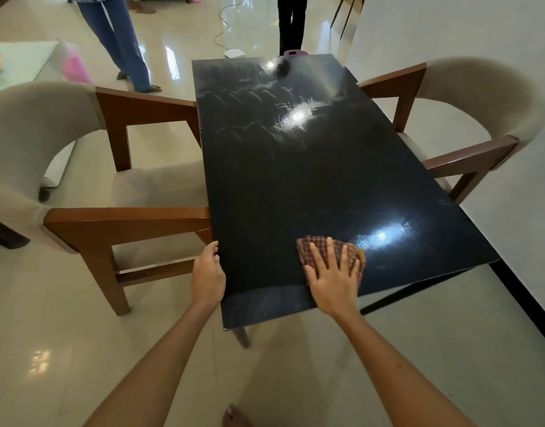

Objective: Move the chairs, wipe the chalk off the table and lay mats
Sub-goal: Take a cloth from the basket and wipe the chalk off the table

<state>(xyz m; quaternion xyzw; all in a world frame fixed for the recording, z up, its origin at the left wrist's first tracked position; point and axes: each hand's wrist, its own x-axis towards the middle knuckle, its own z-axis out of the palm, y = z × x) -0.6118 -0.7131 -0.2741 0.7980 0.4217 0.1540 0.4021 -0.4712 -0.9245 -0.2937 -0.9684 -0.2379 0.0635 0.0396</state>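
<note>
A glossy black table [295,186] runs away from me, with white chalk smears [258,100] on its far half. My right hand [332,278] lies flat with spread fingers on a checked brown cloth [311,246], pressing it onto the near part of the tabletop. My left hand [208,275] rests against the table's near left edge, fingers straight. A beige armchair with brown wooden arms [126,217] stands at the left side, its arms touching the table. A second matching armchair [468,155] stands at the right side.
A white wall [480,35] runs close along the right, behind the right chair. Two people stand on the shiny tiled floor beyond the table, one in jeans [120,41], one in dark trousers [291,23]. A small dark object [282,69] sits at the table's far end.
</note>
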